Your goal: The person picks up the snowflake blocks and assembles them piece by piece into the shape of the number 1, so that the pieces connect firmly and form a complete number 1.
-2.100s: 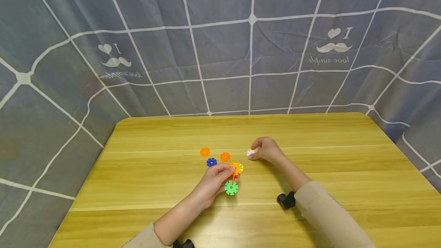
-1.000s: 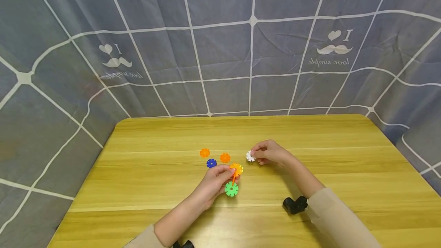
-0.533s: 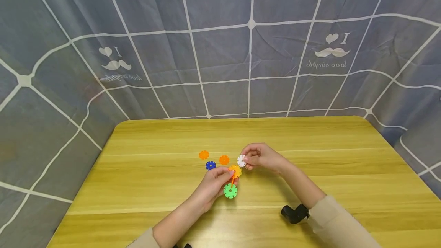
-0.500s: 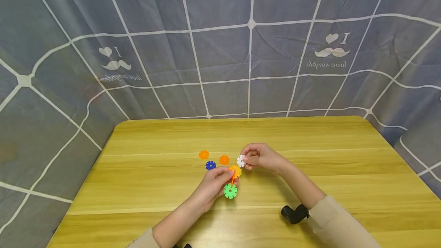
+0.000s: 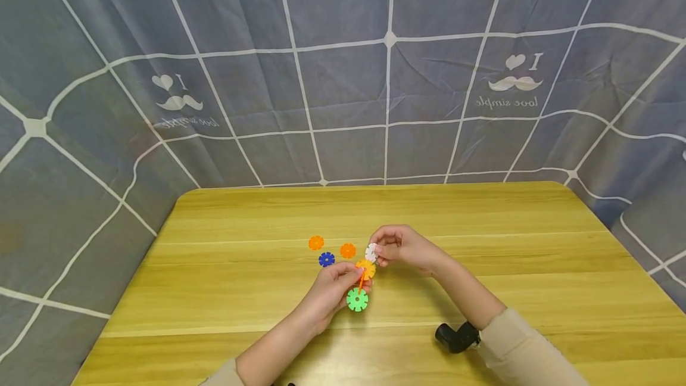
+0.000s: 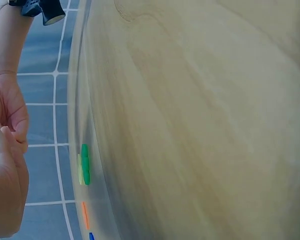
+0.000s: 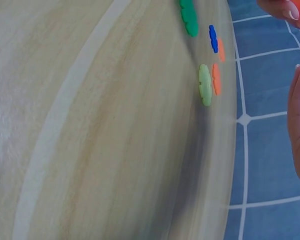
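Observation:
My left hand (image 5: 328, 292) pinches a small chain of notched plastic snowflake discs between thumb and fingers. In that chain are a yellow-orange disc (image 5: 367, 268), an orange disc seen edge-on (image 5: 361, 282) and a green disc (image 5: 357, 299) at the near end. Between thumb and index finger, my right hand (image 5: 409, 249) holds a white snowflake disc (image 5: 371, 252). Its lower edge meets the upper rim of the yellow-orange disc in the head view; whether their slots interlock I cannot tell. Both wrist views catch the hands only at the image border.
On the wooden table (image 5: 241, 302) lie two loose orange discs (image 5: 316, 243) and a blue disc (image 5: 326, 260), just beyond the left hand. A pale yellow-green disc (image 7: 205, 85) shows in the right wrist view. Grey curtains (image 5: 343, 88) hang around the table.
My right hand has lifted the white disc off the table, turned it, and brought it left and nearer, up to the chain. My left hand has stayed nearly still with its discs.

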`<state>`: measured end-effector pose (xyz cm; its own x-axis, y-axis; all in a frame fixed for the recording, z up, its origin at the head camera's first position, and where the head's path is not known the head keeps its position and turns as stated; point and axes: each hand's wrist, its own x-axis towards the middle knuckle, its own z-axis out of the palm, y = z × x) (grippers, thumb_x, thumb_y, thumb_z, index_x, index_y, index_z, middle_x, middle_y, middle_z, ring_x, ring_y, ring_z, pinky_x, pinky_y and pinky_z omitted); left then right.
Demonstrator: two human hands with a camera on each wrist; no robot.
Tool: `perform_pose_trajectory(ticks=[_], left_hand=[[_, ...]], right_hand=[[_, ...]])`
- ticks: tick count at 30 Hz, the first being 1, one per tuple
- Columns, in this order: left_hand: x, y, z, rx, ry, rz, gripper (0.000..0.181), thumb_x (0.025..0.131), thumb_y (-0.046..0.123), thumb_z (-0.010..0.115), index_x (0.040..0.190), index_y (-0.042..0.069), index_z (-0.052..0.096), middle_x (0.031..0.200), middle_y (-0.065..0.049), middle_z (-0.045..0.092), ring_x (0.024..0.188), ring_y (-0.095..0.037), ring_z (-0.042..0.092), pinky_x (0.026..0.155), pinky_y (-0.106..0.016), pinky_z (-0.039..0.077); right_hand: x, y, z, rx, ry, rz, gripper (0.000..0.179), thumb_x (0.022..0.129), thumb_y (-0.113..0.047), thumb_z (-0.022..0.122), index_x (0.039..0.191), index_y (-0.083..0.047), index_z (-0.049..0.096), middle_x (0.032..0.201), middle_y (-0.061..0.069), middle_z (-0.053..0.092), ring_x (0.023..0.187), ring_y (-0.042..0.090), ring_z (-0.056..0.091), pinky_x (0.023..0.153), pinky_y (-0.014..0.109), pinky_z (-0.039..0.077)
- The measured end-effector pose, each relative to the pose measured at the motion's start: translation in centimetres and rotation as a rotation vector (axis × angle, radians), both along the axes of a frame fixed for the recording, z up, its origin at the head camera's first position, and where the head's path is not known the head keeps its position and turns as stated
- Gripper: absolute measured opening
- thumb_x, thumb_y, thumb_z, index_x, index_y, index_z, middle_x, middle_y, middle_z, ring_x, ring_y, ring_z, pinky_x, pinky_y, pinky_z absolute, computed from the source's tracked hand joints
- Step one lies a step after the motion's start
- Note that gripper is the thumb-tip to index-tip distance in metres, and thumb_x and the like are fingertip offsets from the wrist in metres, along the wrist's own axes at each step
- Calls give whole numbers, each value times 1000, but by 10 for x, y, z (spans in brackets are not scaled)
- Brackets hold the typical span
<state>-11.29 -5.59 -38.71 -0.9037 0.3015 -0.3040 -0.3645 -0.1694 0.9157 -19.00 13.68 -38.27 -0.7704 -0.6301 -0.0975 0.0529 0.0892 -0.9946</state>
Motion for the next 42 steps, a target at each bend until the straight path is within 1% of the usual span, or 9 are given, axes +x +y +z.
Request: perform_pose_trajectory(ticks=[5, 8, 10, 14, 18, 24, 30, 36, 42], left_hand=[[-1, -1, 0, -5, 22, -18, 21, 97, 11, 49, 101, -8, 58, 90, -12, 67, 79, -14, 65, 68, -22, 55], [-1, -1, 0, -28, 59, -19, 22, 97, 9, 49, 102, -10, 58, 90, -15, 68, 78, -15, 66, 68, -21, 54], [1, -1, 0, -47, 88, -9, 22, 96, 7, 49, 103, -12, 59, 92, -19, 68, 76, -14, 66, 68, -21, 54], [4, -1, 0, -87, 124, 48, 21, 95, 5, 49, 102, -13, 59, 92, -22, 68, 71, -11, 66, 64, -17, 52], [4, -2, 1, -89, 116, 85, 19, 95, 3, 49, 101, -12, 59, 90, -21, 68, 68, -10, 65, 63, -16, 51], [4, -3, 1, -80, 98, 73, 16, 94, 1, 49, 96, -11, 58, 89, -22, 68, 69, -12, 66, 66, -19, 53], [4, -3, 3, -75, 103, 49, 15, 94, 1, 49, 94, -11, 58, 90, -23, 68, 70, -14, 68, 68, -22, 54], [2, -3, 11, -64, 84, 46, 13, 94, 1, 49, 93, -10, 58, 89, -24, 68, 69, -13, 67, 68, -22, 55], [-1, -3, 23, -30, 75, 42, 10, 92, -1, 50, 89, -7, 57, 99, -28, 64, 66, -13, 66, 65, -21, 54]], right_hand=[[1, -1, 2, -12, 22, 23, 15, 92, 3, 53, 100, 16, 52, 78, 5, 58, 67, 11, 56, 66, 24, 53], [2, -1, 3, -14, 66, 40, 15, 91, 4, 53, 99, 17, 52, 78, 5, 59, 67, 13, 56, 66, 26, 53], [3, -2, 3, -12, 111, 48, 14, 91, 5, 54, 97, 17, 53, 77, 5, 59, 67, 14, 56, 66, 27, 54], [5, -5, 4, -9, 183, 56, 10, 90, 5, 56, 93, 14, 56, 78, 5, 61, 68, 15, 57, 66, 28, 55], [4, -7, 3, -17, 211, 55, 8, 90, 5, 56, 92, 13, 58, 78, 5, 61, 68, 15, 56, 65, 28, 54], [2, -7, -1, -54, 214, 78, 10, 89, 5, 56, 92, 15, 57, 78, 5, 62, 66, 13, 56, 63, 26, 53], [-1, -8, -2, -35, 216, 110, 10, 90, 2, 57, 90, 12, 57, 78, 5, 61, 66, 14, 56, 63, 30, 53], [-1, -10, 1, -45, 245, 90, 8, 89, 3, 58, 89, 12, 57, 76, 3, 61, 65, 10, 56, 61, 29, 53], [-2, -12, 4, -130, 275, 104, 7, 90, 6, 54, 87, 13, 53, 75, 1, 57, 64, 13, 53, 59, 22, 50]])
